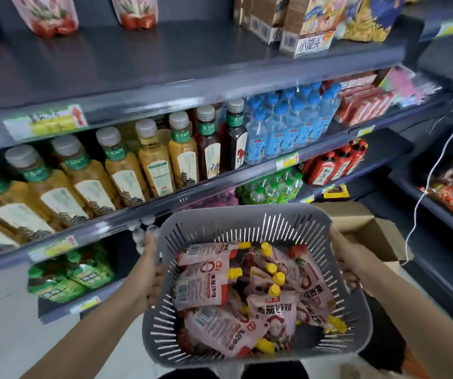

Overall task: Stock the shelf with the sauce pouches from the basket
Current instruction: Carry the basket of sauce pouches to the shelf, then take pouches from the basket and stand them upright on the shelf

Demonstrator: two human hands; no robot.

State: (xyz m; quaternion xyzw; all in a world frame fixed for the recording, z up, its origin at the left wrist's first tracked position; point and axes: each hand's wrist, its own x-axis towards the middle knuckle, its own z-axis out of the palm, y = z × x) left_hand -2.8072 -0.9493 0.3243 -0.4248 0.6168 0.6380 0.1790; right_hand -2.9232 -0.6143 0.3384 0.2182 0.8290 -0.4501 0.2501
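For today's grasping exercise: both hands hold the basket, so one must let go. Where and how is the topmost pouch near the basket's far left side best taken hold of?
Free the right hand and come from above. The pouch lies flat on the pile in the basket, its yellow cap pointing right. Probably pinch the stiff neck below the cap; the flat body gives less purchase.

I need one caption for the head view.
Both hands, left and right, hold grey basket of sauce pouches before shelf.
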